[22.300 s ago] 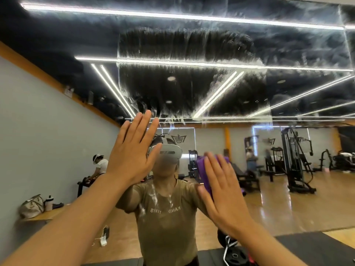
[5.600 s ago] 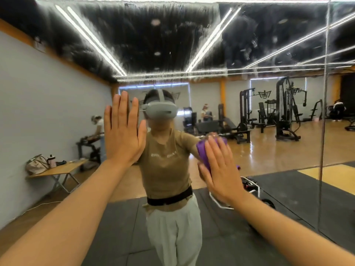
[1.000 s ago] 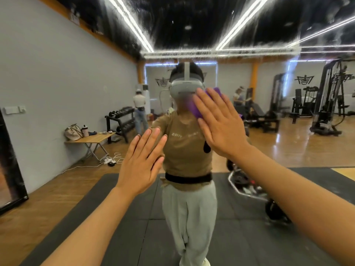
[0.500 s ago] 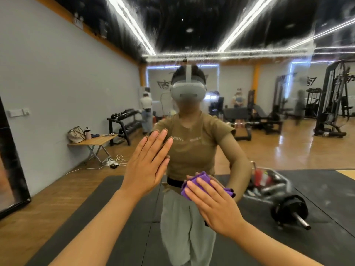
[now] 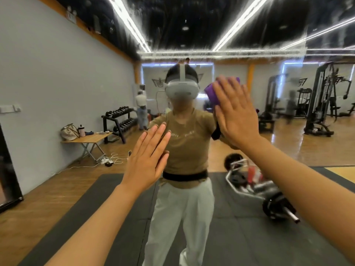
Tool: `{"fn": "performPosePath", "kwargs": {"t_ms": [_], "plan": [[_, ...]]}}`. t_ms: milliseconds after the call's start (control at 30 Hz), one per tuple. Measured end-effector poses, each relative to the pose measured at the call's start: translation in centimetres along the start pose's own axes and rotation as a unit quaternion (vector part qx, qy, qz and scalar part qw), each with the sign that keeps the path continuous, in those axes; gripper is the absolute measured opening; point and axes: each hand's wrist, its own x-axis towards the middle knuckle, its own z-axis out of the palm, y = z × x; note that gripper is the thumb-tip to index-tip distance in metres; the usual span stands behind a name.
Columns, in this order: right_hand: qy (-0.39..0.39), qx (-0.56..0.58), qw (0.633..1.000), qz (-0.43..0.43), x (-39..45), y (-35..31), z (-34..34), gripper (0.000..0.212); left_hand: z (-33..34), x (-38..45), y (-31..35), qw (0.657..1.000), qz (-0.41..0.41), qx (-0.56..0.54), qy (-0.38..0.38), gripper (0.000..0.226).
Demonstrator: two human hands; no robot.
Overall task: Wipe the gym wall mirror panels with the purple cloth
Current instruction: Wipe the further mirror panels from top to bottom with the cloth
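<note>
Head view: the right hand (image 5: 235,114) lies flat, fingers straight, pressing the purple cloth (image 5: 212,94) against the mirror (image 5: 57,83), upper right of the reflected headset (image 5: 181,89). The left hand (image 5: 147,160), fingers straight and holding nothing, seems braced on the glass lower left of the cloth, probably for balance.

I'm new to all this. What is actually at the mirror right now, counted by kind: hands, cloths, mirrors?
Hands: 2, the left hand flat on the glass, the right hand pressing the cloth
Purple cloth: 1
Mirror: 1 in view; no panel seam can be made out
Total: 4
</note>
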Motion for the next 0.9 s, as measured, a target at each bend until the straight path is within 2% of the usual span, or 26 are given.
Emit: {"fn": "performPosePath", "kwargs": {"t_ms": [67,133,200,267,367,400,467,567,633,767,900], "plan": [[0.031,0.001,0.997,0.071,0.4,-1.0,0.4,0.052,-0.2,-0.6,-0.7,0.999,-0.029,0.029,0.0,0.06],[0.041,-0.004,0.996,0.077,-1.1,-2.8,1.2,0.053,-0.4,-1.5,-1.7,0.997,-0.049,0.051,-0.004,0.067],[0.009,0.008,1.0,0.009,-4.4,-4.7,1.9,0.056,-0.6,-2.2,-2.7,0.997,-0.056,0.06,-0.012,0.071],[-0.062,0.027,0.992,-0.109,-9.4,-6.2,2.4,0.059,-0.8,-2.9,-3.4,0.996,-0.058,0.065,-0.018,0.072],[-0.172,-0.036,0.937,-0.301,-17.9,-7.6,2.5,0.073,-1.0,-3.8,-3.9,0.995,-0.064,0.072,-0.026,0.07],[-0.191,-0.056,0.923,-0.33,-19.9,-7.7,2.5,0.075,-1.2,-4.1,-4.0,0.995,-0.066,0.071,-0.03,0.07],[-0.203,-0.062,0.916,-0.341,-21.4,-7.7,2.2,0.076,-1.5,-4.8,-4.4,0.995,-0.065,0.069,-0.035,0.068],[-0.211,-0.035,0.903,-0.372,-19.5,-6.6,1.8,0.073,-1.9,-5.2,-5.0,0.995,-0.052,0.072,-0.043,0.067],[-0.204,-0.013,0.914,-0.35,-16.9,-5.4,1.4,0.07,-2.0,-5.5,-5.2,0.995,-0.057,0.072,-0.044,0.068],[-0.114,-0.002,0.974,-0.196,-7.9,-2.5,0.7,0.057,-2.1,-6.1,-5.0,0.993,-0.09,0.066,-0.042,0.069],[-0.04,-0.008,0.997,-0.068,0.7,-1.3,0.2,0.052,-2.2,-6.1,-5.0,0.992,-0.095,0.07,-0.05,0.07]]}}
